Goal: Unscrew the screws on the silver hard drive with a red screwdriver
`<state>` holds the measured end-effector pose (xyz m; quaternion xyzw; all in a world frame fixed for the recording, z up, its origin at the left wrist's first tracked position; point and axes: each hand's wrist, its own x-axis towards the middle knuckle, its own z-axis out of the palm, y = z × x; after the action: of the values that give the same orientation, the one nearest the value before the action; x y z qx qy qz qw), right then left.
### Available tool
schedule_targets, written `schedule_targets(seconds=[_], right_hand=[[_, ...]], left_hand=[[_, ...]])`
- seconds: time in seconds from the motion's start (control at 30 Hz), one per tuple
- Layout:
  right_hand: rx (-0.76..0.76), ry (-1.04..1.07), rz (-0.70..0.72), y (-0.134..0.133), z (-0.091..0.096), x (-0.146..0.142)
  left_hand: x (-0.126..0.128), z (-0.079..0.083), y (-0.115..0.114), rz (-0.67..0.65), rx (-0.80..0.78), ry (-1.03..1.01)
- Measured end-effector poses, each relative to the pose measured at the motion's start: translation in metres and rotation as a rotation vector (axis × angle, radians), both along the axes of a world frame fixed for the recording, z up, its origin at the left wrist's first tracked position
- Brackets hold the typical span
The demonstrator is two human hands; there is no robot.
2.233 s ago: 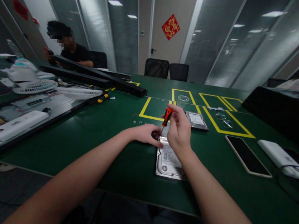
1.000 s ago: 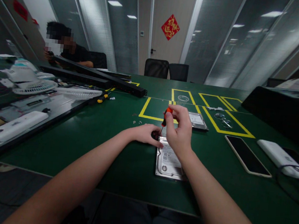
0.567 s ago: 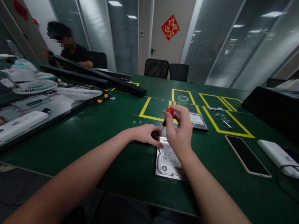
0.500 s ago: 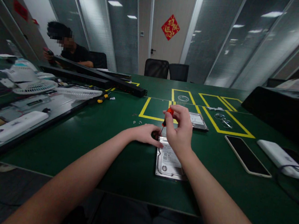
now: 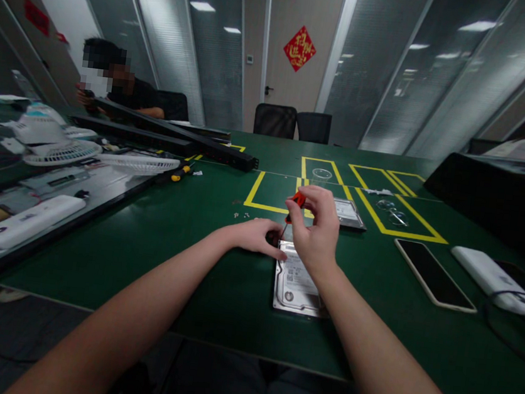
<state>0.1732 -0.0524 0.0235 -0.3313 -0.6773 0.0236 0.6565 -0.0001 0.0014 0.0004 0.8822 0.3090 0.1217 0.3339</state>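
A silver hard drive (image 5: 300, 283) with a white label lies flat on the green table in front of me. My left hand (image 5: 257, 235) is curled at its far left corner, thumb on the top face and fingers beside the edge. In my right hand (image 5: 316, 228) is a screwdriver (image 5: 298, 199) with a red and black handle, pinched between thumb and fingers. Its thin shaft points down, slightly tilted, to the drive's far left corner. Contact at the tip is too small to make out. My right hand and forearm hide the drive's right side.
Beyond my right hand lies a second hard drive (image 5: 348, 213). Small screws (image 5: 241, 215) rest left of it. A phone (image 5: 434, 275), white power strip (image 5: 499, 281) and glasses (image 5: 393, 212) are rightward. Fan parts (image 5: 60, 145) and black bars (image 5: 179, 134) lie left, near a seated person (image 5: 124, 83).
The fingers of my right hand have shifted slightly on the screwdriver's handle, which looks turned a little. My left hand and the hard drive stay in place. The seated person's head has moved slightly.
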Motion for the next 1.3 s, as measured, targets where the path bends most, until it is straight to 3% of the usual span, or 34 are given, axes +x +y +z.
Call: schedule_targets(seconds=[1.3], right_hand=[[0.013, -0.047, -0.039, -0.0044, 0.0035, 0.0012]], left_hand=[[0.0, 0.0001, -0.0001, 0.019, -0.002, -0.015]])
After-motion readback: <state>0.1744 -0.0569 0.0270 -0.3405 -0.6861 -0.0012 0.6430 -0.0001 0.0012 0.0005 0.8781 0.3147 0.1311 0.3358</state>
